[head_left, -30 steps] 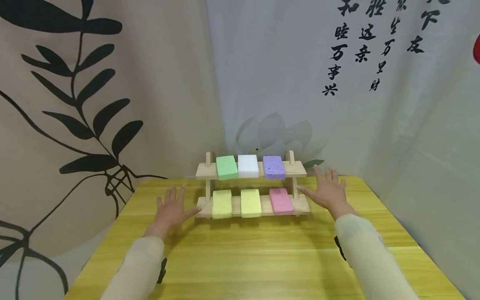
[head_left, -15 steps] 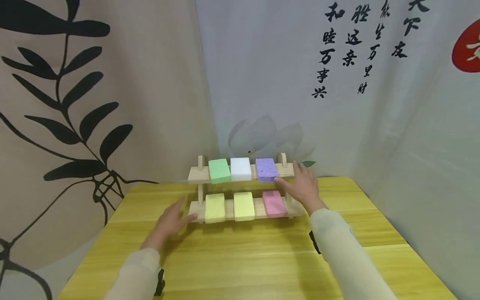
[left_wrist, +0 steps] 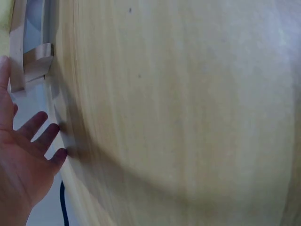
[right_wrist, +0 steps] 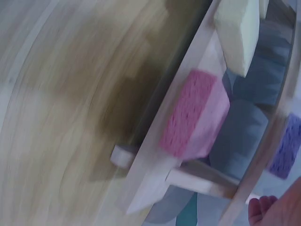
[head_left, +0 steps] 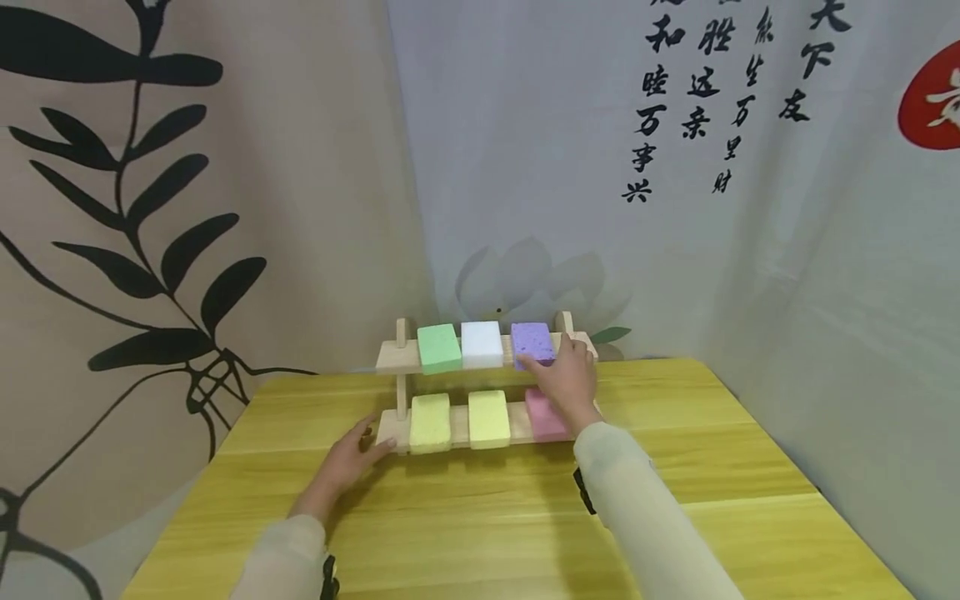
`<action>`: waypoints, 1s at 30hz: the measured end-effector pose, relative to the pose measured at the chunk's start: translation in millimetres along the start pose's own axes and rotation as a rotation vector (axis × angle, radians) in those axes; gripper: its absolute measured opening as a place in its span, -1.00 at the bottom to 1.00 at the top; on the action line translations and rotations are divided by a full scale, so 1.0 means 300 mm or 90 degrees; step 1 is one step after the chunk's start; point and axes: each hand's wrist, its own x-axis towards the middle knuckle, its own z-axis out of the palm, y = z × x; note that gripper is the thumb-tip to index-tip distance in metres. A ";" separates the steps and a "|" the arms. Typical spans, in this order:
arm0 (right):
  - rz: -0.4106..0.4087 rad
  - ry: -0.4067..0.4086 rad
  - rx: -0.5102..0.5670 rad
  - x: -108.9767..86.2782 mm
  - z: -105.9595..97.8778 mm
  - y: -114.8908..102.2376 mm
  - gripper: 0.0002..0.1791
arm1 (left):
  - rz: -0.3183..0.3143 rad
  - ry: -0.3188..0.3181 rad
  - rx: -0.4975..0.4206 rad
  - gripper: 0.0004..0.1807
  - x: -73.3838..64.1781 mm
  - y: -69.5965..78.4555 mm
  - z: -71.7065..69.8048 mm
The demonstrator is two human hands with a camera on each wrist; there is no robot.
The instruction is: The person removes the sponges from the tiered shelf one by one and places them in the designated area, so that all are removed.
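Observation:
My right hand (head_left: pixel 567 382) is at the purple sponge (head_left: pixel 533 343) on the upper shelf, thumb along its front left and fingers by its right side. In the right wrist view a few curled fingertips (right_wrist: pixel 262 207) show close below that sponge; I cannot tell whether the hand pinches it. My left hand (head_left: pixel 347 458) lies relaxed beside the lower shelf's left end, thumb right at the wood. Also on the upper shelf are a green sponge (head_left: pixel 439 348) and a white sponge (head_left: pixel 482 344). Below sit two yellow sponges (head_left: pixel 431 423) and a pink sponge (right_wrist: pixel 195 115), partly hidden by my right hand.
The two-tier wooden rack (head_left: pixel 397 357) stands towards the back of a wood-grain table (head_left: pixel 465 525). Close behind hangs a cloth backdrop (head_left: pixel 517 150) with printed leaves and characters. A dark cord (left_wrist: pixel 63 205) shows near my left hand.
My right hand has moved left from beside the rack's right end to the purple sponge. My left hand has turned slightly and stays by the left end. The sponges keep their places.

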 end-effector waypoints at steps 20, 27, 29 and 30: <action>0.036 0.038 0.048 -0.015 0.066 -0.022 -0.06 | 0.004 -0.023 0.018 -0.10 -0.013 0.002 0.003; -0.002 0.082 0.098 -0.007 0.005 0.021 -0.10 | 0.018 -0.030 0.057 -0.11 -0.006 0.003 -0.004; -0.009 0.098 0.097 0.000 -0.027 0.041 -0.11 | 0.018 -0.034 0.064 -0.11 -0.005 0.003 -0.004; -0.011 0.108 0.094 0.005 -0.044 0.052 -0.12 | 0.019 -0.036 0.067 -0.11 -0.004 0.004 -0.004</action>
